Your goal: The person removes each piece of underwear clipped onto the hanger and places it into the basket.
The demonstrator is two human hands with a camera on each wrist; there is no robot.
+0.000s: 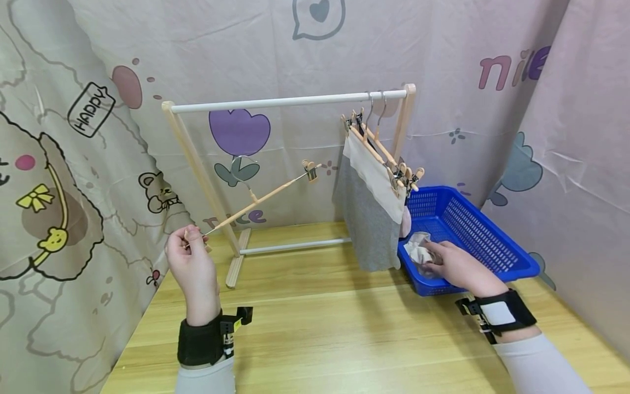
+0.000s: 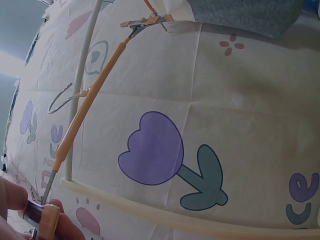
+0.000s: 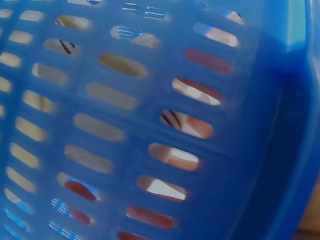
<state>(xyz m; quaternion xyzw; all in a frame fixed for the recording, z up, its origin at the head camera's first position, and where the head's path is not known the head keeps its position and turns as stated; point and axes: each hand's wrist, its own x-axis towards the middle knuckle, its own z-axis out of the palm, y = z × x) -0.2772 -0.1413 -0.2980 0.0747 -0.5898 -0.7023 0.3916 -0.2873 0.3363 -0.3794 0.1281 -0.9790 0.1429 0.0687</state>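
Note:
My left hand (image 1: 193, 268) pinches one end of a wooden clip hanger (image 1: 263, 198), by the clip there. The hanger slants up to the right, its metal hook raised and its far clip (image 1: 310, 171) dangling with no garment on it. In the left wrist view, fingers wrap a clip (image 2: 48, 220) beside the hanger's thin metal rod. My right hand (image 1: 460, 266) reaches over the near left corner of a blue basket (image 1: 502, 241) and grips a crumpled white garment (image 1: 418, 248). Basket slots fill the right wrist view, with bits of patterned white and red cloth showing through.
A wooden rack with a white rail (image 1: 290, 101) stands at the back of the table (image 1: 315, 334). Two clip hangers hang at the rail's right end, the front one bearing a grey and cream garment (image 1: 371, 208) that hangs close beside the basket. A printed curtain surrounds the table.

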